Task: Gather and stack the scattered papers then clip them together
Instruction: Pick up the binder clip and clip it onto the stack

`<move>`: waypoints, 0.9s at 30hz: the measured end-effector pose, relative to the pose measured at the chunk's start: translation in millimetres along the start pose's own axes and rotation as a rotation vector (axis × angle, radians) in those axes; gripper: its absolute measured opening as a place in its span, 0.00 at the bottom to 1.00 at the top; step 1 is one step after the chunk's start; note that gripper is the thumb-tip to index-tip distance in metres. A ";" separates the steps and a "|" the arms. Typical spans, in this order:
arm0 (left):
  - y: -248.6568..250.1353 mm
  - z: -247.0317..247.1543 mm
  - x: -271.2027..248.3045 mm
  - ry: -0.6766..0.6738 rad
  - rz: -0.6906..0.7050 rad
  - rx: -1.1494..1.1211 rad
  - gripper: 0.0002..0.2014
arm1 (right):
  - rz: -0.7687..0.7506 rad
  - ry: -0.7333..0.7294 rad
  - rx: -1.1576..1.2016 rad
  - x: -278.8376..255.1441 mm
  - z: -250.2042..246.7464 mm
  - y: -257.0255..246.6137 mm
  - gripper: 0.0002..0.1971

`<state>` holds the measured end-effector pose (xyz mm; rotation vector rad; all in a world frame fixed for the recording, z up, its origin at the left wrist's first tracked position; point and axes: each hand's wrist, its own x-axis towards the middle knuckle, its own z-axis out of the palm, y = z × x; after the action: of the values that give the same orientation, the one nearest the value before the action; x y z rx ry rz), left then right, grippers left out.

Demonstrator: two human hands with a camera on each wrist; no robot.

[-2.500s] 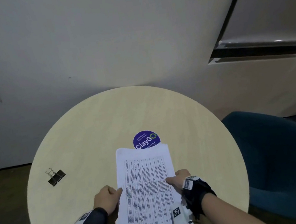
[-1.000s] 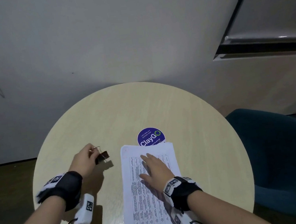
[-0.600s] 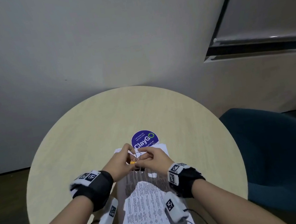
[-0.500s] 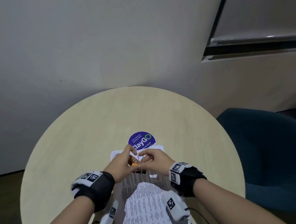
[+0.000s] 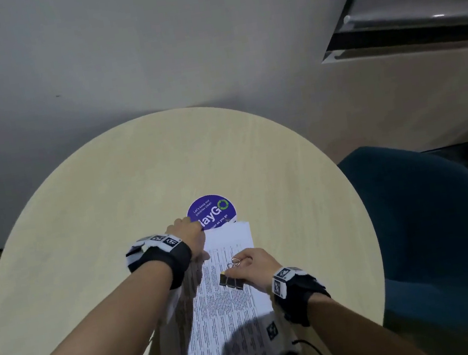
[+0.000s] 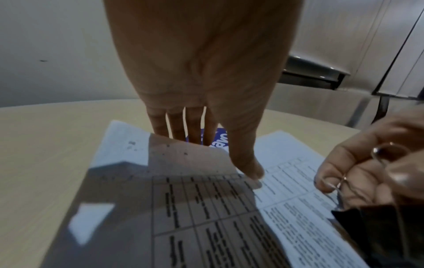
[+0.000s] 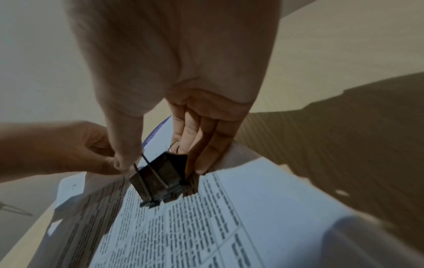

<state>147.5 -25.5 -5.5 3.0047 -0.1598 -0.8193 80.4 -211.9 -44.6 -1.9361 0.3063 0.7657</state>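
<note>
The black binder clip (image 5: 230, 280) is pinched by its wire handles in the right hand (image 5: 252, 268), just above the stacked papers (image 5: 231, 308) (printed side up). The stack's far left corner is pinched by the left hand (image 5: 188, 234).

Just past my grip a purple round sticker (image 5: 212, 212) lies on the pale round table (image 5: 109, 202), with a teal chair (image 5: 434, 223) off to my right.

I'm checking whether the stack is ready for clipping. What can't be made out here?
- Sheet count in the papers: edges too fine, every view.
- Near end of the papers: head view, cut off by the frame edge.
- Left hand fingertips: head view, hidden behind the hand.
- Printed text: blurred.
</note>
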 end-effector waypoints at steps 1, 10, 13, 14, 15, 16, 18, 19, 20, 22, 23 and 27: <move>1.9 2.6 3.3 -0.005 0.005 0.030 0.37 | 0.003 0.001 -0.015 -4.9 -1.5 -6.7 0.35; 11.3 5.9 8.6 -0.055 -0.072 0.031 0.47 | 0.000 -0.027 -0.015 -6.2 -3.2 -11.9 0.22; 11.8 0.8 10.4 -0.110 -0.047 0.092 0.42 | 0.001 -0.026 -0.030 -7.1 -2.3 -11.2 0.21; 11.7 -0.5 10.4 -0.125 -0.037 0.106 0.39 | 0.000 -0.034 -0.028 -7.8 -2.2 -11.2 0.21; 12.2 -2.4 9.2 -0.133 -0.028 0.101 0.37 | 0.001 -0.043 -0.026 -8.5 -2.3 -11.0 0.22; 11.5 -4.2 8.5 -0.135 -0.012 0.086 0.33 | 0.007 -0.052 -0.023 -9.0 -2.5 -11.3 0.22; 10.3 -8.8 7.5 -0.132 0.010 -0.007 0.23 | 0.018 -0.074 -0.026 -9.5 -4.8 -13.4 0.22; 9.6 -11.2 6.1 -0.146 0.016 -0.066 0.17 | 0.019 -0.091 -0.026 -10.4 -6.6 -17.3 0.23; 8.6 -13.1 4.9 -0.157 0.019 -0.101 0.13 | 0.018 -0.102 -0.028 -10.8 -8.0 -21.9 0.25; 5.6 -16.0 1.9 -0.141 0.012 -0.139 0.09 | -0.021 -0.076 -0.015 -11.6 -12.1 -34.8 0.27; 4.0 -16.5 0.8 -0.122 0.011 -0.157 0.09 | -0.060 -0.027 -0.002 -11.8 -15.3 -42.4 0.26; 1.3 -15.1 -3.2 -0.056 0.034 -0.199 0.13 | -0.257 0.124 -0.058 -9.2 -42.3 -80.2 0.20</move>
<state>152.4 -26.5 9.2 2.7882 -0.1216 -0.8617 130.7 -211.5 31.3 -2.0329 0.1064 0.4925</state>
